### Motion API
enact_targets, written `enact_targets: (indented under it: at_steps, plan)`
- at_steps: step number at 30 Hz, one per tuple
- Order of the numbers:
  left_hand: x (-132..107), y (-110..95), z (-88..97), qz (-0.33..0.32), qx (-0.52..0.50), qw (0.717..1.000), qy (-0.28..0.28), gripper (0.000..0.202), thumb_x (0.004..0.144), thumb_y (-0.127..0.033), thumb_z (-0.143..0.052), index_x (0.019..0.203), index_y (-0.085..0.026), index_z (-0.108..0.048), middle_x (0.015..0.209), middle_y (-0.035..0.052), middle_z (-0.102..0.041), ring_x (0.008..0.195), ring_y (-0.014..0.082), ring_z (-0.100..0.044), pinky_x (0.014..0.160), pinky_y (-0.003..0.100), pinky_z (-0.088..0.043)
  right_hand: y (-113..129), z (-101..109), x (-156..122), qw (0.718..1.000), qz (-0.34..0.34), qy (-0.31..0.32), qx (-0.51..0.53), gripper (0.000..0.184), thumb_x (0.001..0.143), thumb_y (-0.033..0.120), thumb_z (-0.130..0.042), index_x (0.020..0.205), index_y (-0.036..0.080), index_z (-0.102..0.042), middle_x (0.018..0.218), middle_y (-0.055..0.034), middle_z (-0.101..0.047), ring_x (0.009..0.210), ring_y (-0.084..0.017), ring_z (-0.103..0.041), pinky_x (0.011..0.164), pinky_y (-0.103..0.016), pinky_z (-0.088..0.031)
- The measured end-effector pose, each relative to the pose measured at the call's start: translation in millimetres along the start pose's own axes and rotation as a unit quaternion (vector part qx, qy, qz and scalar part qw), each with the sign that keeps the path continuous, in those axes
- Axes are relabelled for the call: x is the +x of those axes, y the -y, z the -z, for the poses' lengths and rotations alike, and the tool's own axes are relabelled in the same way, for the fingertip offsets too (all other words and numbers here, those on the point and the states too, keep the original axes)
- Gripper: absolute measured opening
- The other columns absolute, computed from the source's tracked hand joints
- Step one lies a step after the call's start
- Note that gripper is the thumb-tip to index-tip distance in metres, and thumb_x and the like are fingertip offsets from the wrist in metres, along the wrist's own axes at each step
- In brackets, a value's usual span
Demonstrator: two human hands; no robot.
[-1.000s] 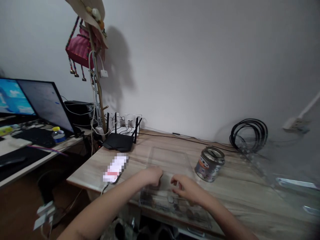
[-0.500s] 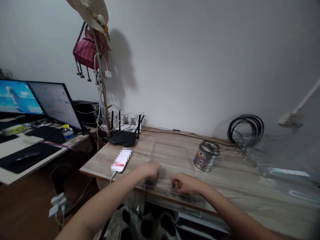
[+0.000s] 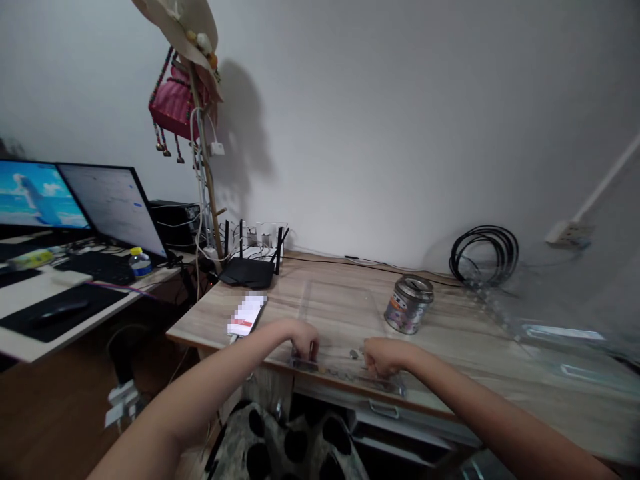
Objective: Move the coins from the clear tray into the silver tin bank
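Note:
A clear shallow tray (image 3: 340,303) lies near the front edge of a wooden table (image 3: 475,360), with several small dark pieces along its near side. My left hand (image 3: 303,338) rests curled at the tray's near left corner, fingers closed on something I cannot make out. My right hand (image 3: 383,355) is curled at the tray's near right side, fingers pinched together over the small pieces. A small silvery piece (image 3: 354,353) lies between the two hands.
A metal tin (image 3: 409,305) stands right of the tray, a phone (image 3: 247,315) to its left, a black router (image 3: 249,270) behind. Coiled black cable (image 3: 483,255) leans on the wall. Clear plastic (image 3: 565,333) lies at right. Monitors (image 3: 75,207) stand on a desk at left.
The view has pulled back and risen. My right hand has shifted to the right, away from my left hand, and both now sit at the tray's near edge.

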State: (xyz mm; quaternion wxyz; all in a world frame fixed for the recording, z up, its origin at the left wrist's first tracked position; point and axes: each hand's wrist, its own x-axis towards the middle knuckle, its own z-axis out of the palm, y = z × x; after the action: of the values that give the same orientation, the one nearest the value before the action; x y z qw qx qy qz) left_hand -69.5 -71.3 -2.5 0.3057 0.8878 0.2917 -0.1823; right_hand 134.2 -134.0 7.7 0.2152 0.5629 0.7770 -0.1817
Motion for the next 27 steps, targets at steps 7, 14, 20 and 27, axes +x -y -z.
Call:
enact_targets:
  at_steps: [7,14,20,27]
  plan:
    - [8,2,-4.6,0.0,-0.055,0.998,-0.007,0.016,0.045,-0.006,-0.054,0.051,-0.019,-0.061,0.04,-0.0054,-0.05,0.039,0.0082,-0.041,0.043,0.02,-0.032,-3,-1,0,0.999,0.004,-0.042,0.014,0.011,0.047,0.008,-0.056,0.045,0.018,-0.061,0.044,0.0006,-0.054,0.048,-0.012,-0.048,0.05,-0.023,-0.036]
    - [-3,-19,-14.2,-0.033,-0.056,0.996,-0.064,0.021,0.073,-0.026,-0.047,0.059,-0.017,-0.059,0.043,-0.0054,-0.044,0.042,0.0072,-0.036,0.047,0.02,-0.029,-11,16,-4,0.989,0.007,-0.137,0.059,0.018,0.061,0.014,-0.051,0.064,0.015,-0.069,0.057,-0.0024,-0.062,0.052,-0.011,-0.05,0.049,-0.02,-0.033]
    - [-8,-28,-20.1,-0.084,-0.126,0.977,-0.148,0.007,0.066,-0.018,-0.059,0.06,-0.015,-0.059,0.049,-0.0059,-0.047,0.05,0.0065,-0.04,0.051,0.018,-0.031,-12,19,-10,0.979,0.014,-0.186,0.085,0.016,0.063,0.016,-0.052,0.062,0.014,-0.068,0.058,-0.0037,-0.063,0.053,-0.011,-0.051,0.049,-0.02,-0.033]
    - [12,-28,-26.7,0.005,-0.491,0.852,-0.18,0.012,0.057,0.0,-0.059,0.057,-0.012,-0.055,0.045,-0.0043,-0.051,0.042,0.0072,-0.046,0.049,0.019,-0.037,1,28,-11,0.947,0.032,-0.279,0.159,0.024,0.072,0.025,-0.046,0.072,0.013,-0.066,0.065,-0.0043,-0.064,0.058,-0.012,-0.052,0.053,-0.021,-0.036]
